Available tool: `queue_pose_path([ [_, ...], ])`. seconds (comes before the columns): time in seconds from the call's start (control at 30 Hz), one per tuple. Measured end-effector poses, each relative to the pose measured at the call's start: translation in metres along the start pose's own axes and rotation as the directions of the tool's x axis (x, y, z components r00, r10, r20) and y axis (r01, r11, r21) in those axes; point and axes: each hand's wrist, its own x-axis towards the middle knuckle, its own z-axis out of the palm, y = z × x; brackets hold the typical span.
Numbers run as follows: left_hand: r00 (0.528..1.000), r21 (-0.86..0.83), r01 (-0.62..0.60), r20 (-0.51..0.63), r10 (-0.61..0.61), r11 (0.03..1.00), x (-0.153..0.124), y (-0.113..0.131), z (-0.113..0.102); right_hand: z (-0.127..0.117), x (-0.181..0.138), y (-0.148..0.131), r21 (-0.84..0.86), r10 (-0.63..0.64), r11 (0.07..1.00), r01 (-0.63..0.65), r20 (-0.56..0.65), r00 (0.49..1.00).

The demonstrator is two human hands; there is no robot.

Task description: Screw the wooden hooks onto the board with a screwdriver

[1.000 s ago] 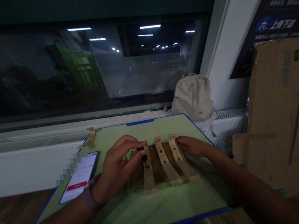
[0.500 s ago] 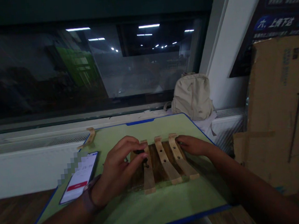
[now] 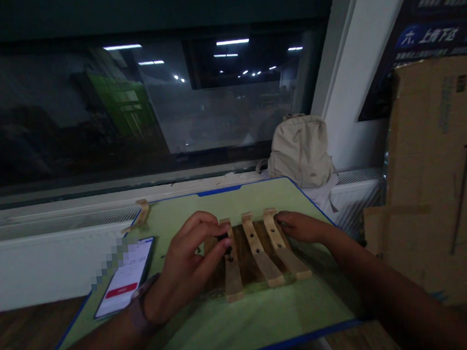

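Note:
My left hand (image 3: 191, 254) pinches a small black piece (image 3: 224, 235) between thumb and fingers, over the left curved wooden strip (image 3: 233, 283). Much of that piece is hidden by the fingertips. This strip lies side by side with a middle strip (image 3: 264, 261) and a right strip (image 3: 291, 259), each with dark round holes. Beneath them is a dark brown wooden board (image 3: 245, 249). At the upper end of the right strip, my right hand (image 3: 300, 226) has its fingers closed against the strip's outer side; what they grip, if anything, is hidden.
The green tabletop (image 3: 269, 320) has a blue edge. A phone (image 3: 124, 280) lies at its left, with another curved wooden strip (image 3: 142, 214) at the far left corner. Beyond the far right corner are a beige backpack (image 3: 299, 151) and tall cardboard (image 3: 432, 181).
The black piece between my left fingers has turned slightly: its end that stuck out to the left no longer shows. My right hand and the wooden strips stay put.

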Motion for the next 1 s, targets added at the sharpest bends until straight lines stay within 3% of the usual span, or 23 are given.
queue_pose_path([
  [0.2, 1.000, 0.099, 0.007, 0.014, -0.008, 0.995, -0.006, -0.006, 0.000, 0.001, 0.000, 0.001, -0.026, 0.019, 0.999, -0.019, -0.003, 1.000],
  [0.6, 0.995, 0.044, 0.095, -0.030, -0.094, 0.994, -0.006, -0.007, 0.005, 0.000, -0.001, -0.001, -0.026, 0.008, 1.000, -0.008, 0.008, 1.000],
  [0.77, 0.977, -0.123, 0.207, -0.016, -0.211, 0.971, -0.009, -0.006, 0.010, 0.000, -0.001, 0.000, -0.027, 0.001, 1.000, -0.001, 0.009, 1.000],
  [1.0, 0.999, -0.035, 0.054, -0.004, -0.054, 0.998, -0.009, -0.006, 0.004, 0.000, 0.000, 0.001, -0.016, 0.008, 1.000, -0.008, 0.008, 1.000],
])
